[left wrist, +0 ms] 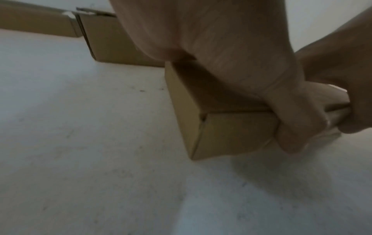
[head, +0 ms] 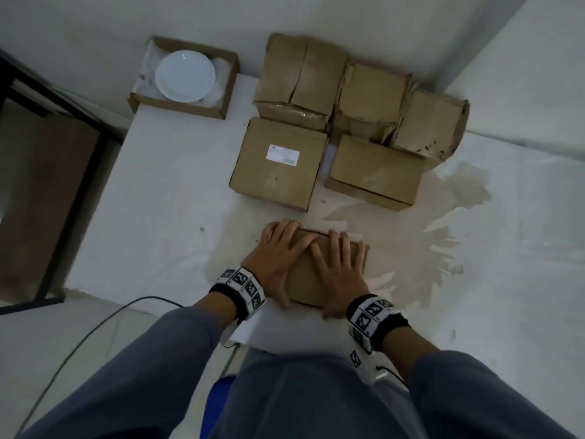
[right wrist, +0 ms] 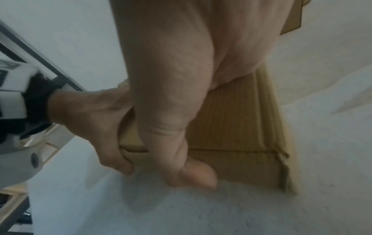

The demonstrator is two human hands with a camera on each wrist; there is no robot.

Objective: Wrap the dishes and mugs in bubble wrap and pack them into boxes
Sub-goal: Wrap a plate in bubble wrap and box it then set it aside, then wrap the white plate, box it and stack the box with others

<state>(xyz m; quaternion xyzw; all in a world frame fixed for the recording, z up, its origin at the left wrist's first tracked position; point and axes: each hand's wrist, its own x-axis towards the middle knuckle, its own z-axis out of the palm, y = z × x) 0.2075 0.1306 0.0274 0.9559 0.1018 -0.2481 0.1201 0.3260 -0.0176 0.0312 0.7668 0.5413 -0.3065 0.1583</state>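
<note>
Now, going from the left: far back on the white desk (head: 164,185) stands an open brown cardboard box (head: 226,90) with a round white plate (head: 185,76) lying in it on white padding, not yet closed. Nearer the middle, five closed brown cardboard boxes (head: 278,163) are grouped toward the wall. In front of the person lies the small flat brown cardboard box (head: 311,274), closed, and both hands are on it. The left hand (head: 273,261) lies over its left part, the fingers (head: 285,236) stretched across the lid and bent over the far edge, the thumb hooked down the near side. The right hand (head: 340,274) does the same on the right part, its thumb clamped on the near wall as the right wrist view shows. The step seems to be closing this box or moving it to the others. To do it well, I think the pressure should stay even on both halves, so the lid sits flat and the wrapped piece inside is not squeezed. If the box is lifted, the thumbs should go under the bottom edge, because the thin cardboard can bend. To the right a pale brown stain (head: 427,232) spreads on the desk surface; better to keep the box away from it.
</note>
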